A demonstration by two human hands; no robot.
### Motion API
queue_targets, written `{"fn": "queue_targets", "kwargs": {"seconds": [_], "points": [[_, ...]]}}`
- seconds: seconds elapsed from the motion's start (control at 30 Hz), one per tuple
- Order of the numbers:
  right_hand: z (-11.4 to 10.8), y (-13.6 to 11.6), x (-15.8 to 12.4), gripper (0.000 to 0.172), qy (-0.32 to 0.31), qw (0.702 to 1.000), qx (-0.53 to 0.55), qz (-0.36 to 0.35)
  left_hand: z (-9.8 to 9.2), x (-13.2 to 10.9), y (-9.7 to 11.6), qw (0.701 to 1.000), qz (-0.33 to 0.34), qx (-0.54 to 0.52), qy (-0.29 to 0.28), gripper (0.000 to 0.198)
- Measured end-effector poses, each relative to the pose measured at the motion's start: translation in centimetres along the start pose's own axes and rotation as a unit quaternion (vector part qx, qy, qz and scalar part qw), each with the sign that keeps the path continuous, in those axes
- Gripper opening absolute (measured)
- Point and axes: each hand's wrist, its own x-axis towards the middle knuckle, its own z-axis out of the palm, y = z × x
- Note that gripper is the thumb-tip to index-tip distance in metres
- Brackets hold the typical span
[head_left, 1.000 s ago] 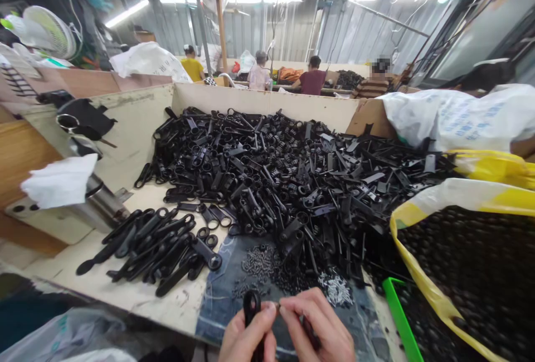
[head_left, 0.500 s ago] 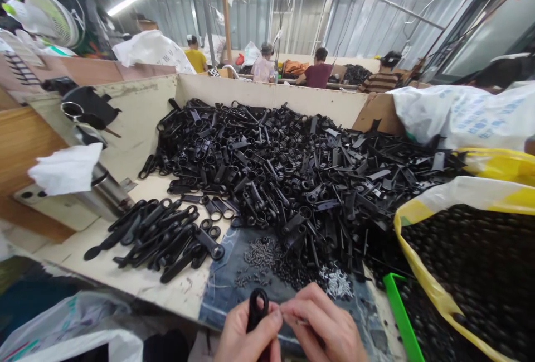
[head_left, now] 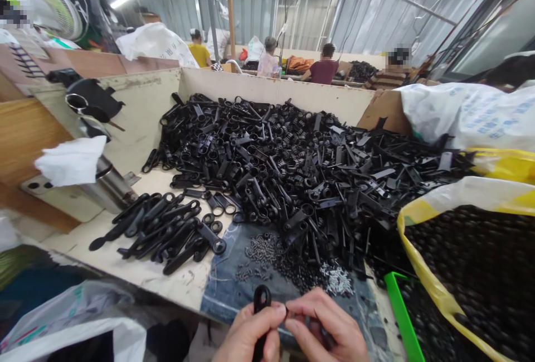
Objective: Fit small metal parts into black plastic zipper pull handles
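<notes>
My left hand [head_left: 251, 335] is closed around a black plastic part with a ring end [head_left: 262, 297], which points up above the thumb. My right hand [head_left: 328, 326] is beside it, thumb and forefinger pinched close to the left thumb tip. A tiny dark piece shows between the two hands, too small to name. Just beyond the hands, small dark screws [head_left: 261, 249] and bright silver pins [head_left: 337, 279] lie on a dark blue mat [head_left: 221, 289]. Farther back rises a large heap of black plastic parts [head_left: 267, 155].
Black ring-ended parts [head_left: 167, 228] lie in a group at the left, near a steel flask [head_left: 111, 183]. At the right are a green tray [head_left: 403, 314] and a yellow-edged bag [head_left: 412, 239] of small black pieces. A low board [head_left: 271, 84] closes the back; several people sit beyond it.
My right fingers have shifted slightly, and a tiny dark piece now shows at the left thumb tip. The left hand keeps its hold on the ring-ended part. The view has moved a little.
</notes>
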Motion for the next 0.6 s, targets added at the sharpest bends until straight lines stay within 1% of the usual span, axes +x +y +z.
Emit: {"fn": "queue_targets", "kwargs": {"seconds": [0.07,0.13,0.23,0.27,0.37,0.43,0.5,0.6], "points": [[0.2,0.1,-0.3,0.010,0.016,1.000,-0.009,0.003,0.0,0.3,-0.3,1.000,-0.019,-0.006,0.000,0.039],[0.4,0.0,-0.6,0.011,0.017,1.000,-0.019,0.014,0.0,0.4,-0.3,0.999,-0.035,-0.004,-0.014,0.039],[0.5,0.0,-0.7,0.010,0.021,0.999,-0.021,0.029,0.4,0.0,0.5,0.997,-0.020,0.037,-0.060,0.050],[0.4,-0.1,-0.7,0.010,0.023,0.999,-0.022,0.036,0.6,-0.2,0.9,0.996,-0.012,0.054,-0.076,0.050],[-0.1,-0.2,-0.5,0.008,0.023,0.998,-0.028,0.057,0.8,-1.2,2.0,0.991,0.003,0.080,-0.111,0.039],[-0.5,-0.4,-0.2,0.006,0.012,0.998,-0.035,0.059,0.6,-1.8,2.3,0.989,-0.003,0.073,-0.125,0.041],[-0.7,-0.5,0.0,0.006,-0.015,0.998,-0.039,0.041,0.2,-2.2,2.2,0.990,-0.010,0.057,-0.131,0.045],[-0.4,-0.3,0.2,0.014,-0.039,0.998,-0.039,-0.026,-0.3,-2.2,1.7,0.991,0.011,0.050,-0.124,0.039]]}}
